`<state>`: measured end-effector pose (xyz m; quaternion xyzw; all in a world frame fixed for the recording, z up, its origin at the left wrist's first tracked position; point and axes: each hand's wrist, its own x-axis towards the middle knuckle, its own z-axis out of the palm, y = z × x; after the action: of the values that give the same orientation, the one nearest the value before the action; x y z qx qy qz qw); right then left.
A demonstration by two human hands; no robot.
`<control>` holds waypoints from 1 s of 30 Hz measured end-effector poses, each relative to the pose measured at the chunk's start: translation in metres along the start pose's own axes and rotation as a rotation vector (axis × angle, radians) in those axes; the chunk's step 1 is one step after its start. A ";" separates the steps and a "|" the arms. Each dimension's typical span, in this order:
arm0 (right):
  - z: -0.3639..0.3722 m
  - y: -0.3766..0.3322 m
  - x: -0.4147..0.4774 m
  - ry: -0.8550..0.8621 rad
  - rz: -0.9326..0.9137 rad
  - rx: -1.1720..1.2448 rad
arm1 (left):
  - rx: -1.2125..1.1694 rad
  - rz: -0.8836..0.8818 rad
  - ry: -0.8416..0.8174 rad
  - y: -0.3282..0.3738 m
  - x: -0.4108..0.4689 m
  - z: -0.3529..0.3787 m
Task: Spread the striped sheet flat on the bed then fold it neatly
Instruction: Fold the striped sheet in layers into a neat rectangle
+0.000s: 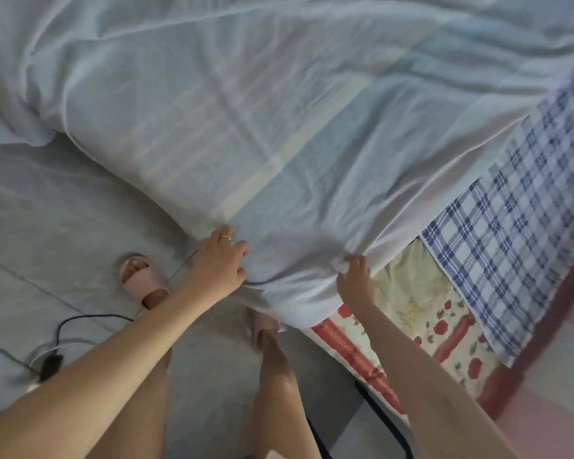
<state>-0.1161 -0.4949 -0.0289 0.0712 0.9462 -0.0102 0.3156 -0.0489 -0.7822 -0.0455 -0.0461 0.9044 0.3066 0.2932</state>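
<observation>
The striped sheet, pale blue with faint cream and pink bands, billows over the bed and fills the upper part of the view. Its near edge hangs over the bed's side toward the floor. My left hand grips that edge with curled fingers; a ring shows on one finger. My right hand pinches a bunched bit of the same edge a little to the right. The bed under the sheet is mostly hidden.
A blue-and-white plaid cloth and a floral cover lie on the bed at right. My feet in pink slippers stand on the grey floor. A black cable with an adapter lies at lower left.
</observation>
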 end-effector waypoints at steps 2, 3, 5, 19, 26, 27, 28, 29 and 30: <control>-0.005 0.021 0.005 0.166 0.137 0.213 | -0.056 0.048 0.077 0.017 -0.003 0.012; -0.008 0.033 0.013 0.198 0.202 0.325 | -0.103 0.063 0.103 0.029 -0.004 0.022; -0.017 0.063 0.034 0.184 0.251 0.475 | -0.183 0.089 0.118 0.065 -0.006 0.047; -0.066 0.126 0.125 0.018 0.020 0.439 | 0.111 -0.366 0.301 0.228 0.024 0.196; -0.069 0.166 0.124 0.004 -0.094 0.466 | -0.001 -0.399 0.326 0.243 0.025 0.192; -0.068 0.172 0.123 -0.001 -0.088 0.475 | 0.001 -0.380 0.333 0.245 0.020 0.192; -0.066 0.178 0.122 -0.006 -0.089 0.494 | -0.003 -0.365 0.342 0.249 0.014 0.191; -0.064 0.182 0.120 0.000 -0.095 0.509 | -0.007 -0.349 0.354 0.251 0.010 0.191; -0.064 0.185 0.118 0.009 -0.104 0.523 | 0.015 -0.333 0.369 0.254 0.007 0.191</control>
<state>-0.2208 -0.2923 -0.0438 0.1019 0.9151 -0.2702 0.2813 -0.0257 -0.4650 -0.0375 -0.2473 0.9249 0.2336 0.1698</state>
